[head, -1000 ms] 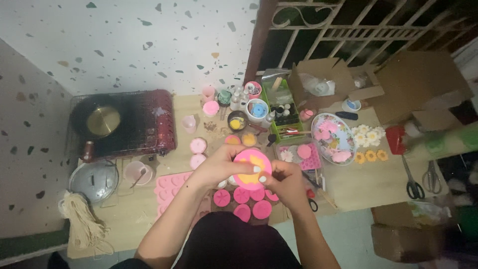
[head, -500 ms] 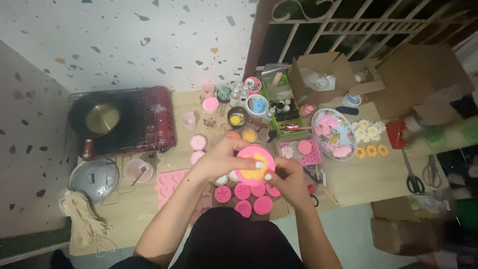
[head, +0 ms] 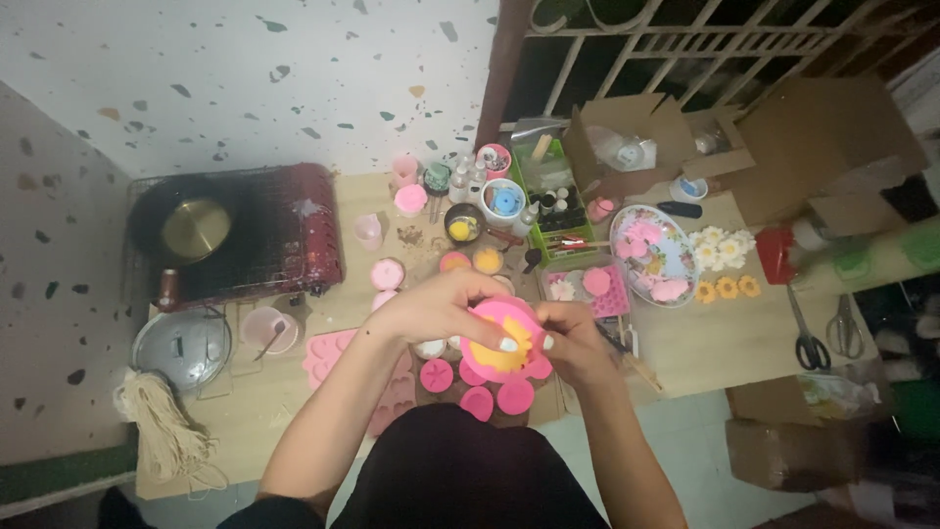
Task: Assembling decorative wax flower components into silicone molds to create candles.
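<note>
counter (head: 725, 343) low wooden, packed with craft stuff; red stove (head: 245, 230) with brass pot far left, steel lid (head: 181, 345) below it, cardboard boxes (head: 783, 137) top right, patterned plate (head: 654, 253) of pink flower casts right of centre, scissors (head: 808, 343) at right edge. pink tray mold (head: 328, 358) lies flat left of my arms. small pink round molds (head: 494, 397) sit in a cluster just under my hands. round pink mold (head: 504, 338) with yellow fill is up off the counter, between both hands, above that cluster. my left hand (head: 431, 312) clamps its top-left rim, my right hand (head: 573, 338) pinches the right edge, fingers curled tight. vs a second ago: mold in nearly the same spot, hands closed in tighter, more yellow showing, rim looks flexed back. reads like I'm partway through peeling the cast out, not free yet
</note>
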